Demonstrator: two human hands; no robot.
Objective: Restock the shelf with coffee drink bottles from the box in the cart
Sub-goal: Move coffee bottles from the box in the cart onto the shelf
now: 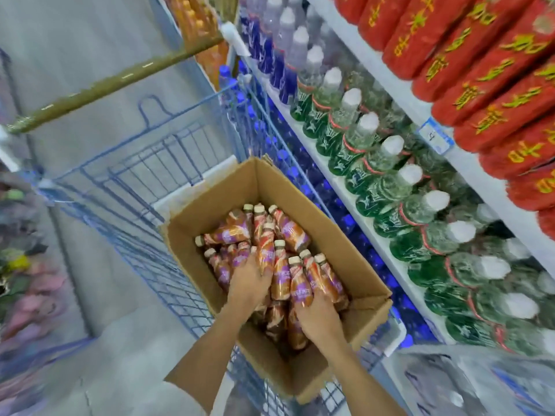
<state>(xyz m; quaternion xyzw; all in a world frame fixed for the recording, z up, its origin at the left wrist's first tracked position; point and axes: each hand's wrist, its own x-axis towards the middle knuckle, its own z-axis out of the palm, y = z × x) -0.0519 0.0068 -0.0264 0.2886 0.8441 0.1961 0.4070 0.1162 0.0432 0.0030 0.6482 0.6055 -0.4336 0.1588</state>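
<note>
An open cardboard box (354, 253) sits in a blue wire cart (168, 181). Inside lie several coffee drink bottles (288, 229) with orange, purple and white wrappers and cream caps, heaped at different angles. Both my hands are down in the box. My left hand (250, 280) grips a bottle (265, 250) near the middle of the heap. My right hand (316, 315) grips bottles (300, 286) at the near right of the heap. The shelf (354, 187) runs along the right side of the cart.
The shelf holds rows of green-labelled clear bottles (390, 181) with white caps, blue-labelled ones (285, 55) farther back, and red packs (495, 94) on the level above. Blue-capped bottles (330, 199) fill the lower shelf beside the cart. A grey floor aisle lies to the left.
</note>
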